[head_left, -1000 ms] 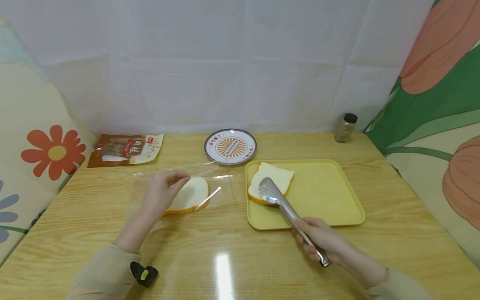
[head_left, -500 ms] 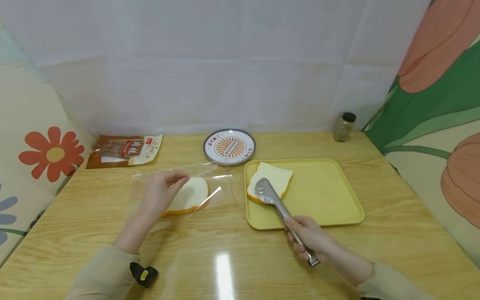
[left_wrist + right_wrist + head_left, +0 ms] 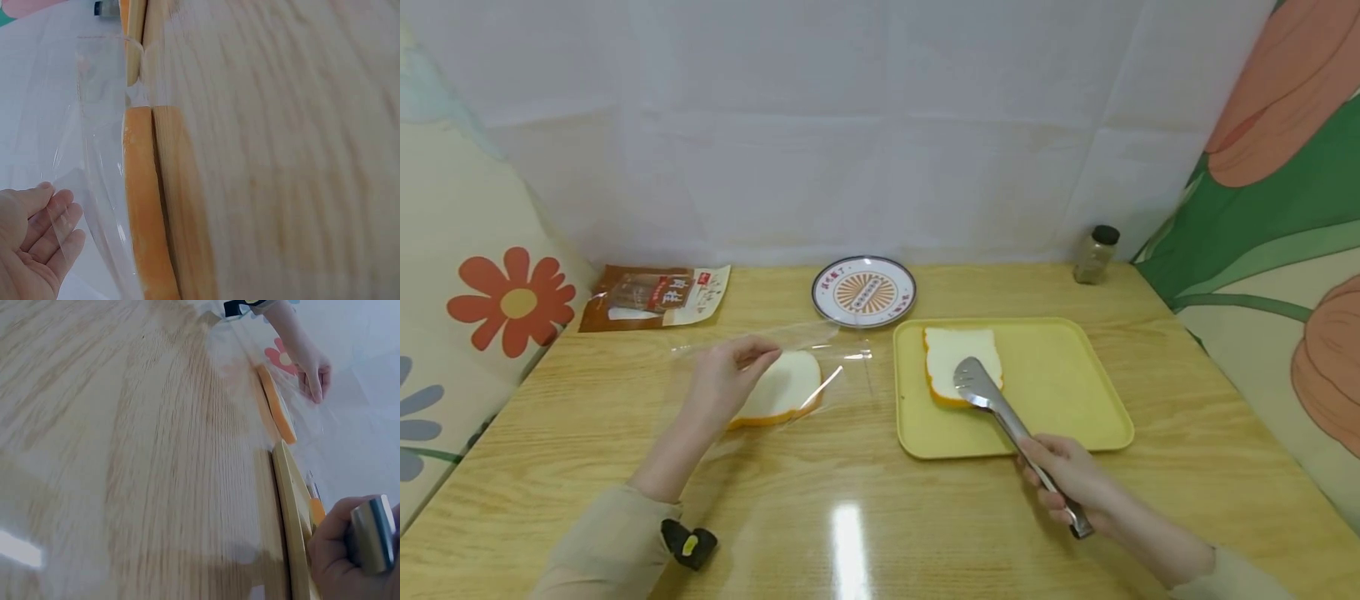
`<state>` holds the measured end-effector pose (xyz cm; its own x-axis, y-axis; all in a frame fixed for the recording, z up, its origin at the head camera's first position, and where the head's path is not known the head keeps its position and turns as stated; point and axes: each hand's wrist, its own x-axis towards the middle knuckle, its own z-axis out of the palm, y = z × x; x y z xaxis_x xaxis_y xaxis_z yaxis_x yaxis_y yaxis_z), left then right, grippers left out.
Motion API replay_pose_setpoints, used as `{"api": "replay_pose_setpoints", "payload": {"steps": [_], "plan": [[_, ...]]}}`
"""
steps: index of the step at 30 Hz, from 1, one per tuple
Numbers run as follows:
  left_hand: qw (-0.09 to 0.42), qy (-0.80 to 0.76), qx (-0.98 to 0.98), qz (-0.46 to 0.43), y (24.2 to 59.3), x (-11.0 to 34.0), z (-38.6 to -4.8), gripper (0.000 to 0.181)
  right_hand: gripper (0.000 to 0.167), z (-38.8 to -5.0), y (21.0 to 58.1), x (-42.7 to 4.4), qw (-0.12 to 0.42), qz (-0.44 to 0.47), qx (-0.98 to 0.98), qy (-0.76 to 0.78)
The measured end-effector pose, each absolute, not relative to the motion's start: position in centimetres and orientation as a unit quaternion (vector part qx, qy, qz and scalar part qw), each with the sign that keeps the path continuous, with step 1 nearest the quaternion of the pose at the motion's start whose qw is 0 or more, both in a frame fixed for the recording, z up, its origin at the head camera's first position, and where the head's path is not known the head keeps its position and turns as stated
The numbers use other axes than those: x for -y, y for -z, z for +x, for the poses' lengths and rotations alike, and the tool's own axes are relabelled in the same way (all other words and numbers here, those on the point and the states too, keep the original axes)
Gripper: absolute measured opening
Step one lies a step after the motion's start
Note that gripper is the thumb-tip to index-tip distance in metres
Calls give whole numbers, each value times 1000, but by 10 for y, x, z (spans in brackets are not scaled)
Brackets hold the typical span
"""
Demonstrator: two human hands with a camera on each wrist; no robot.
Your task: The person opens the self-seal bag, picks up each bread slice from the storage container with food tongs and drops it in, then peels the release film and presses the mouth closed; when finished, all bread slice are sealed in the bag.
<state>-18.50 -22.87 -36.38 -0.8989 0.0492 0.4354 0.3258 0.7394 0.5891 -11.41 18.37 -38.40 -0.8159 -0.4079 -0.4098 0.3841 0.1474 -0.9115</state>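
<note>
My left hand [image 3: 722, 383] pinches the top of a clear plastic bag [image 3: 850, 367] between thumb and fingers. A white bread slice with orange-brown crust [image 3: 790, 387] lies flat on the table inside or beneath the film; I cannot tell which. In the left wrist view its crust edge [image 3: 144, 206] shows beside the film. My right hand [image 3: 1067, 479] grips metal tongs [image 3: 1011, 425] by the handle. Their head rests over the lower part of another bread slice [image 3: 958, 350] on the yellow tray [image 3: 1052, 383]. The lower tong arm is hidden from above.
Behind the tray and bag stands a round patterned plate [image 3: 865, 292]. A brown-and-white food packet [image 3: 655, 298] lies at the back left. At the back right is a small black-lidded jar [image 3: 1096, 255]. White cloth [image 3: 880, 150] hangs behind the table.
The tongs and the slice on the tray have shifted right, away from the tray's left rim. That slice has turned and now sits straighter. My left hand stays on the bag.
</note>
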Motion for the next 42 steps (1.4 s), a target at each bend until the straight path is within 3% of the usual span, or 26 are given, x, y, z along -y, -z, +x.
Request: {"api": "replay_pose_setpoints", "payload": {"steps": [30, 42], "plan": [[200, 348, 911, -97, 360, 230, -180, 9, 35, -114, 385, -240, 287, 14, -724, 627], [208, 357, 904, -107, 361, 232, -179, 9, 27, -122, 380, -257, 322, -84, -706, 625]]}}
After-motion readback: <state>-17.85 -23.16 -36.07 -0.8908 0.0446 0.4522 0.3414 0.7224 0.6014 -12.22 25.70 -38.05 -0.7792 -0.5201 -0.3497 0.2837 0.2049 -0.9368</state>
